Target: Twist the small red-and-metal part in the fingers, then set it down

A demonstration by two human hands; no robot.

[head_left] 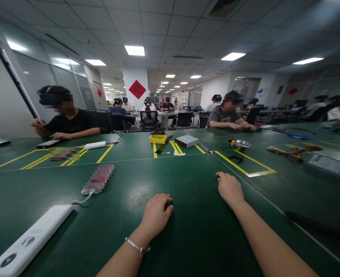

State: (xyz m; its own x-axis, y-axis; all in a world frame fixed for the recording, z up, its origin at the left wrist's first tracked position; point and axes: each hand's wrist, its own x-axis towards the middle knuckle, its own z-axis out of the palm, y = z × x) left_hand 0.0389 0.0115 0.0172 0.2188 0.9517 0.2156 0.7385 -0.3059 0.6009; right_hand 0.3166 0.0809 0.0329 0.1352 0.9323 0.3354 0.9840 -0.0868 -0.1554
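Fingers (160, 197) of the person's left hand (157, 213) lie bent, palm down, low over the green surface (193, 227); a narrow gap parts thumb from forefinger, and the palm is hidden. The right hand (230, 187) is set apart, its fingers curled under; whether they close on anything cannot be told. Both forearms run out of view at the bottom edge, the left one wearing a silvery bracelet (135, 245).

To the left of the left hand lies a smartphone (98, 179), its screen masked by pixelation. A white cable (84, 200) links it to a long white device (32, 240), which is cut off at the lower left; the handwriting on it is hard to read. Beyond the right hand, a black curved piece (235, 159), too small to identify, lies near a taped yellow outline (260, 172) and a metal bowl (246, 144) whose contents are mostly concealed.

Farther back, a yellow tray (157, 139) carries dark tangled cables, near a grey optical drive (187, 141). At the right edge, a metal power supply (330, 161) is cut off and blurred, its wires (288, 152) indistinct. Two co-workers sit across the surface, lower bodies hidden behind it.
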